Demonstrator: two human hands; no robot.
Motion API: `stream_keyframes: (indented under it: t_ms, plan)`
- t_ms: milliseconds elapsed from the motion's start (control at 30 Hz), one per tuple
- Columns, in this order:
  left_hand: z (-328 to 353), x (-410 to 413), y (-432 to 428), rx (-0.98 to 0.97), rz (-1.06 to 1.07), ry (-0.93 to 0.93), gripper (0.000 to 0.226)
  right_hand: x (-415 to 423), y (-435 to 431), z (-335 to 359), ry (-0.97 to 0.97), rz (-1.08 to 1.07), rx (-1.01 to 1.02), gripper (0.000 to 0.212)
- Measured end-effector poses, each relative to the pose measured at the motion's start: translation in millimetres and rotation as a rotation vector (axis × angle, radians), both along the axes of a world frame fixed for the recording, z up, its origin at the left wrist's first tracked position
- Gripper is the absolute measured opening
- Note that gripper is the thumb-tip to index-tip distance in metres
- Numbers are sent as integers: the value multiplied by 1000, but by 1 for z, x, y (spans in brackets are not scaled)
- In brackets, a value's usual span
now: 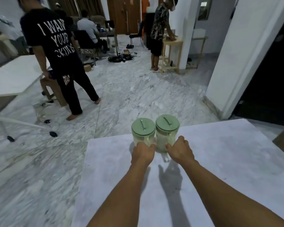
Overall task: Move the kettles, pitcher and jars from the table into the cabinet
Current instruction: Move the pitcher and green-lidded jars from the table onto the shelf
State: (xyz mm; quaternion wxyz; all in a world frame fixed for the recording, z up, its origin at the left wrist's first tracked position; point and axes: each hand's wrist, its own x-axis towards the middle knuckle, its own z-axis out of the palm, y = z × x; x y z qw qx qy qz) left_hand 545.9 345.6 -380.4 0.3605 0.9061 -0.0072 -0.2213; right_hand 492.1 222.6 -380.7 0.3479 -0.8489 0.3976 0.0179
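Head view shows each hand, left hand (143, 153) and right hand (180, 150), with fingers wrapped around a green-lidded jar, left jar (143, 132) and right jar (166, 131), on the bench (220, 161); no cabinet in sight.

hands (162, 153) gripping two jars (155, 135), table (220, 161)

Two jars (143, 133) (166, 132) (green-lidded), two hands (143, 154) (180, 150), one table (220, 161)

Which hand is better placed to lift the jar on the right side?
Right. The right hand is already at the right jar; the left hand is closed on the left jar.
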Motion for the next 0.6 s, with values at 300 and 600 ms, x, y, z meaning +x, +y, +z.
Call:
stream_keyframes:
  t_ms: [300, 600]
  plan:
    - [-43, 36, -28, -195, 69, -38, 43, 51, -23, -40, -52, -78, 69, 37]
    - [27, 33, -26, -466, 62, -99, 40, 15, -26, 25, -281, -346, 118, 33]
